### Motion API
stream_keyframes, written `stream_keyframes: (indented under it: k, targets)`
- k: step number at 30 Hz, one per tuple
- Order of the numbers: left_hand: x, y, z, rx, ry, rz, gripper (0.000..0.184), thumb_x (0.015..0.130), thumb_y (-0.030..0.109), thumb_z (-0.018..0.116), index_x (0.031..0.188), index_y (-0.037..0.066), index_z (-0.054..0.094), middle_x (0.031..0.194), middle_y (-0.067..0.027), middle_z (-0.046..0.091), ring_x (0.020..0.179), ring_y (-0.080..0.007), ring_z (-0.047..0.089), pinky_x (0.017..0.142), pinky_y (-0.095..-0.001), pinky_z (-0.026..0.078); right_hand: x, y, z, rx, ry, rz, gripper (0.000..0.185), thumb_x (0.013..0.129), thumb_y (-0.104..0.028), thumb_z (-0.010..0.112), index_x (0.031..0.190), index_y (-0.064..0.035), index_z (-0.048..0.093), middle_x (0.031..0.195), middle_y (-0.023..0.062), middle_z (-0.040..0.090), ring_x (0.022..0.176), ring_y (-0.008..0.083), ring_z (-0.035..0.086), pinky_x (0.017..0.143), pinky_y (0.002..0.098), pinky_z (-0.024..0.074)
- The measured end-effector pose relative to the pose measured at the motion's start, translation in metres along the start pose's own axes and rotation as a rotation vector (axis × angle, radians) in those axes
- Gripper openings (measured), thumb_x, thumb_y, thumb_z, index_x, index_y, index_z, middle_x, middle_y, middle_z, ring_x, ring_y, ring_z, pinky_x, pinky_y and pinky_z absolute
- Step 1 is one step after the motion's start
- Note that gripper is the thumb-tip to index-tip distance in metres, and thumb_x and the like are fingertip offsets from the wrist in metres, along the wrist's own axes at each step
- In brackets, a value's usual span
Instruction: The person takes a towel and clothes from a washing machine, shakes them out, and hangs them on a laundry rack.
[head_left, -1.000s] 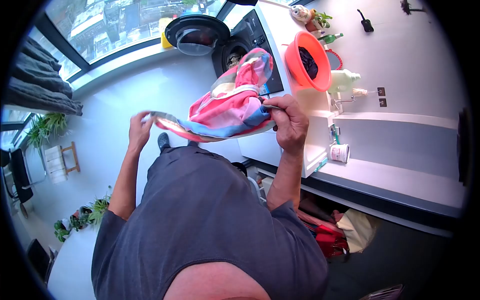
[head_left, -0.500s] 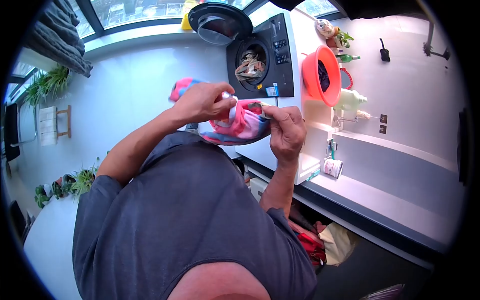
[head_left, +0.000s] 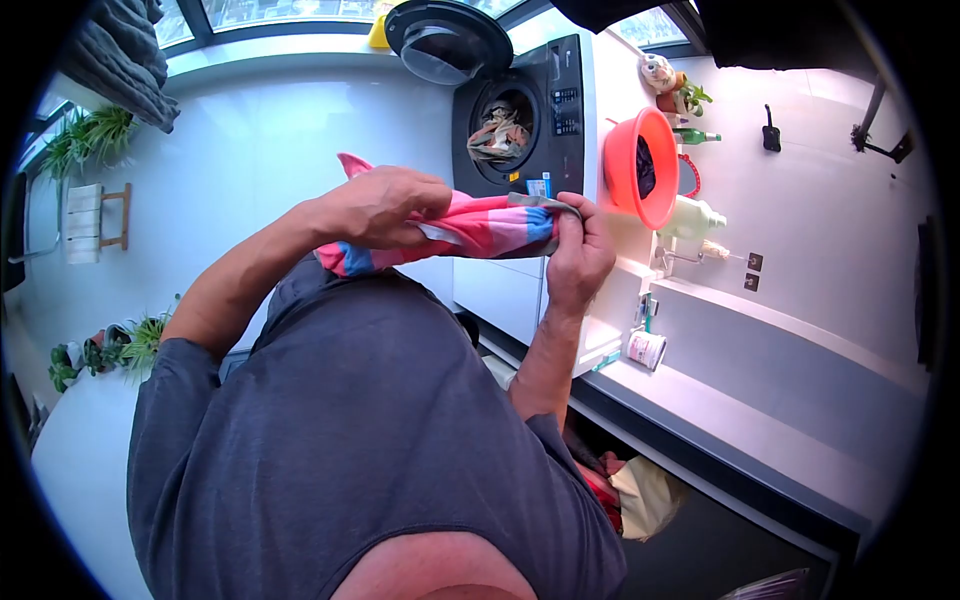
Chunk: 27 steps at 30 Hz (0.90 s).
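Observation:
A soft pink, blue and white piece of clothing is stretched sideways in front of my body. My left hand is closed around its left part, and a pink corner sticks out above that hand. At the other end, a greyish edge is pinched between the thumb and fingers of my right hand. Beyond the cloth stands a dark front-loading washing machine with its round door swung open. Crumpled laundry lies inside the drum.
To the right, a coral plastic basin with dark cloth in it stands on the counter. Near it are a green bottle, a pale jug and a white tub. Potted plants and a small stool are at the left.
The clothing has gone from bunched up to pulled out longer between my hands. My left hand has moved left and slightly down; the right still grips its end.

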<state>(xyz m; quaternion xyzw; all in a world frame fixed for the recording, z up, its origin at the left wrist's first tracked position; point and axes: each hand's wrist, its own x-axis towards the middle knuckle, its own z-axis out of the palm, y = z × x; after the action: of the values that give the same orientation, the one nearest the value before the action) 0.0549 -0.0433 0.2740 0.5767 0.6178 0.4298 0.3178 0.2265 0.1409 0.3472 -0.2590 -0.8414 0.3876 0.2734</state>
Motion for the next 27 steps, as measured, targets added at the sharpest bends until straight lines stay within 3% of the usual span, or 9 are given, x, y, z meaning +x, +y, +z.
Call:
stream_keyframes:
  k: [1,3,4,6,8,10,14,21,27]
  targets:
    - [0.000,-0.002,0.002,-0.002,0.004,0.002,0.026,0.067,0.006,0.075,0.080,0.006,0.052,0.088,-0.0087,0.058,0.085,-0.0302,0.059,0.077,-0.0407,0.047,0.004,0.008,-0.001,0.166,0.006,0.144,0.017,0.092,-0.003,0.052,0.101,0.0031,0.065,0.089,0.0065,0.065,0.076,0.0111,0.059,0.068,0.0220,0.0470]
    - [0.000,-0.010,0.010,0.258,0.354,0.216,0.023,0.068,0.008,0.069,0.080,0.008,0.050,0.079,-0.0082,0.053,0.079,-0.0299,0.057,0.070,-0.0402,0.044,0.013,0.026,0.003,0.504,0.048,0.386,0.020,0.091,-0.004,0.050,0.103,0.0058,0.062,0.094,0.0116,0.065,0.082,0.0143,0.062,0.076,0.0234,0.0490]
    - [-0.001,-0.012,0.013,0.256,0.357,0.219,0.023,0.068,0.008,0.069,0.080,0.008,0.050,0.079,-0.0082,0.053,0.079,-0.0299,0.057,0.070,-0.0402,0.044,0.013,0.030,0.001,0.500,0.048,0.383,0.020,0.091,-0.004,0.050,0.103,0.0058,0.062,0.094,0.0116,0.065,0.082,0.0143,0.062,0.076,0.0234,0.0490]
    - [-0.003,-0.016,0.015,0.599,0.728,0.204,0.023,0.066,0.007,0.069,0.078,0.008,0.049,0.075,-0.0070,0.051,0.072,-0.0279,0.055,0.064,-0.0380,0.043,0.012,0.031,0.007,0.711,0.047,0.539,0.019,0.089,-0.001,0.049,0.100,0.0046,0.063,0.091,0.0101,0.066,0.078,0.0131,0.062,0.073,0.0216,0.0484]
    - [-0.005,-0.019,0.011,0.575,0.843,0.190,0.022,0.066,0.002,0.067,0.079,0.007,0.050,0.073,-0.0078,0.051,0.067,-0.0286,0.054,0.062,-0.0382,0.043,0.002,0.019,0.013,0.709,0.031,0.493,0.019,0.088,0.002,0.048,0.100,0.0035,0.063,0.093,0.0090,0.064,0.081,0.0127,0.060,0.074,0.0213,0.0465]
    - [-0.009,-0.031,0.020,0.361,1.064,0.015,0.023,0.066,-0.002,0.064,0.083,0.006,0.051,0.074,-0.0089,0.054,0.063,-0.0311,0.053,0.059,-0.0407,0.043,-0.012,0.014,0.017,0.441,-0.176,0.089,0.019,0.086,0.004,0.049,0.100,0.0025,0.062,0.094,0.0070,0.062,0.083,0.0122,0.057,0.077,0.0213,0.0445]
    - [-0.009,-0.047,0.037,-0.153,1.254,-0.040,0.023,0.083,-0.002,0.064,0.101,0.005,0.052,0.081,-0.0095,0.059,0.070,-0.0220,0.059,0.067,-0.0327,0.048,-0.016,0.000,0.037,0.408,-0.434,-0.056,0.018,0.085,0.006,0.053,0.101,0.0013,0.061,0.094,0.0056,0.055,0.084,0.0100,0.053,0.078,0.0224,0.0438]
    - [-0.027,-0.038,0.042,-0.082,1.147,0.122,0.026,0.088,0.009,0.069,0.105,0.007,0.050,0.090,-0.0054,0.056,0.077,-0.0155,0.054,0.071,-0.0287,0.047,-0.015,0.008,0.065,0.481,-0.421,0.399,0.019,0.085,-0.011,0.070,0.098,-0.0009,0.061,0.080,0.0019,0.060,0.071,0.0067,0.055,0.065,0.0223,0.0459]
    - [-0.036,-0.042,0.046,-0.071,1.091,0.145,0.029,0.082,0.007,0.073,0.101,0.008,0.051,0.081,-0.0056,0.050,0.070,-0.0181,0.050,0.063,-0.0310,0.042,-0.003,-0.003,0.081,-0.081,-0.674,0.017,0.013,0.078,-0.011,0.073,0.085,-0.0045,0.065,0.074,0.0048,0.059,0.063,0.0127,0.057,0.059,0.0274,0.0465]
